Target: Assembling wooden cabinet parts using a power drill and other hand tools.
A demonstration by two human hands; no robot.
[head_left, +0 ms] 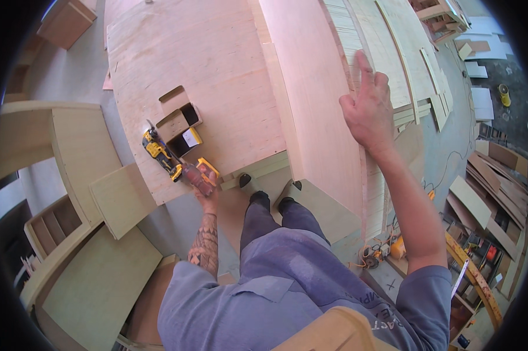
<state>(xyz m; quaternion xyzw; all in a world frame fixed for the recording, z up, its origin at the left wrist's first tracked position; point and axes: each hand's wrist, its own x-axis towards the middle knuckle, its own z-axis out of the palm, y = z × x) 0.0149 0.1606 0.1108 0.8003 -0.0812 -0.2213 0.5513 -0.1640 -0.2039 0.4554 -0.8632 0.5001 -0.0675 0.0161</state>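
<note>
The tool (pixel 156 151) is lying by the surface's (pixel 211 64) near-left corner, seemingly for reach, the left hand (pixel 206 199) gripping a reddish item (pixel 197 179), the right hand (pixel 367 108) pointing, seemingly empty.

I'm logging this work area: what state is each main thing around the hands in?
Left hand: closed around a reddish-brown object.
Reddish-brown object: held; contents can't be told.
Right hand: holding nothing, index finger extended over the boards.
Cardboard box: open, flaps out.
Yellow-and-black power tool: lying down; on or off can't be told.
Large plywood sheet: lying flat.
</note>
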